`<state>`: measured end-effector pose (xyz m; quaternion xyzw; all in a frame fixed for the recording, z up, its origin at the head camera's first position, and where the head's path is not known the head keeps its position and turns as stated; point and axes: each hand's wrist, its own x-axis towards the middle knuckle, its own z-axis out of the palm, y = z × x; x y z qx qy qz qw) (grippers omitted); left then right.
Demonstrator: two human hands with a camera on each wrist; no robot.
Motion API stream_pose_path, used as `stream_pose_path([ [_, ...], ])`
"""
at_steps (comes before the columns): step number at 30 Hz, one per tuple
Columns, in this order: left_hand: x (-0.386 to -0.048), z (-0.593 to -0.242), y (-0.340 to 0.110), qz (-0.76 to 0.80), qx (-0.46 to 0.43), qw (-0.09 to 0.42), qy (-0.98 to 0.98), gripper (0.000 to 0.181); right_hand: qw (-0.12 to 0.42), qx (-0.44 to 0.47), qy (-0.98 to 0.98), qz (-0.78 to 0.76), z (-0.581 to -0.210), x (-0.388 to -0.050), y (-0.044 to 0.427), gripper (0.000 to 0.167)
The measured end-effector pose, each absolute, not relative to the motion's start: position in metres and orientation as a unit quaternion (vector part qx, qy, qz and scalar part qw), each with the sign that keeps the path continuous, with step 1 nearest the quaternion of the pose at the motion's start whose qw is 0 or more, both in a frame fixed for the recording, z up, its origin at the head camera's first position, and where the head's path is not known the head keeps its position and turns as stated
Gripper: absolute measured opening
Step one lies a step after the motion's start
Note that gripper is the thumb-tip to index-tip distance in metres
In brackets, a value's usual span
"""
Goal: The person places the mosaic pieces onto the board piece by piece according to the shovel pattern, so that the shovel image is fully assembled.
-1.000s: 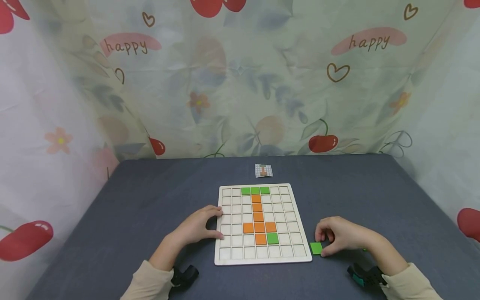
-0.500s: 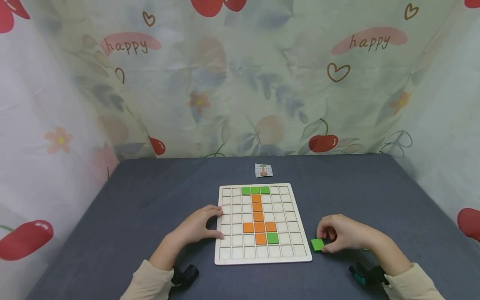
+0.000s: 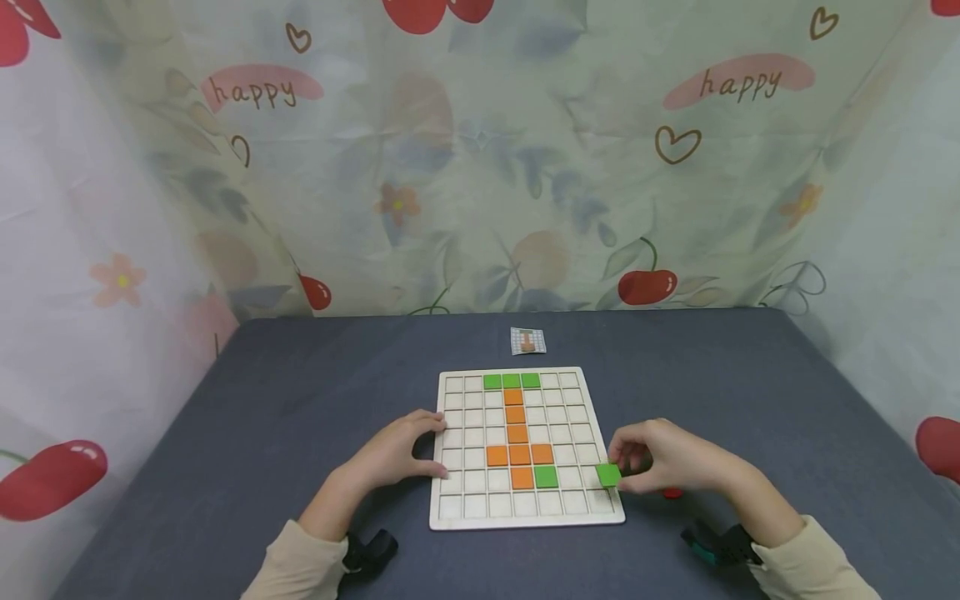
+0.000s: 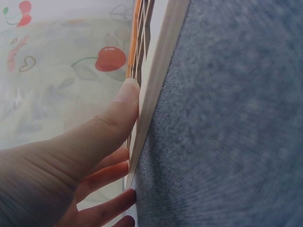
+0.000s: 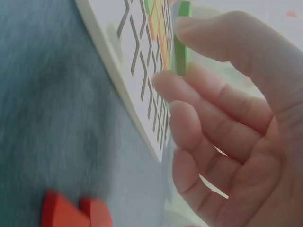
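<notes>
A white grid board (image 3: 573, 502) lies on the table. Set in its cells are green squares (image 3: 512, 381) in the top row, a column of orange squares (image 3: 517, 433) with one on either side near the bottom, and a green square (image 3: 546, 477) lower right. My left hand (image 3: 393, 450) rests thumb and fingertips against the board's left edge. In the left wrist view the thumb (image 4: 127, 92) touches the rim. My right hand (image 3: 667, 457) pinches a green square tile (image 3: 608, 475) over the board's right edge; the right wrist view shows this tile (image 5: 182, 54) edge-on.
Behind the board lies a small printed card (image 3: 528, 341) with a grid pattern. Red pieces (image 5: 66, 213) sit on the dark tablecloth (image 3: 322, 375) below the right hand, mostly hidden in the head view. A patterned curtain (image 3: 480, 167) hangs behind the table.
My right hand has carried the green tile leftward from the tablecloth beside the board to over its right edge. A red piece now shows under the wrist. The left hand stays put.
</notes>
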<state>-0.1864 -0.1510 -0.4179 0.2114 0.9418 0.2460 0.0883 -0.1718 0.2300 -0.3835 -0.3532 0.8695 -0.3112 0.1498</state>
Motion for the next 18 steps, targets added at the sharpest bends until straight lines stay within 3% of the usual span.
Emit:
stream_pose_path([
  [18, -0.185, -0.416, -0.15, 0.248, 0.207, 0.088, 0.942, 0.068, 0.118, -0.36, 0.866, -0.326, -0.393, -0.169, 0.179, 0.015],
])
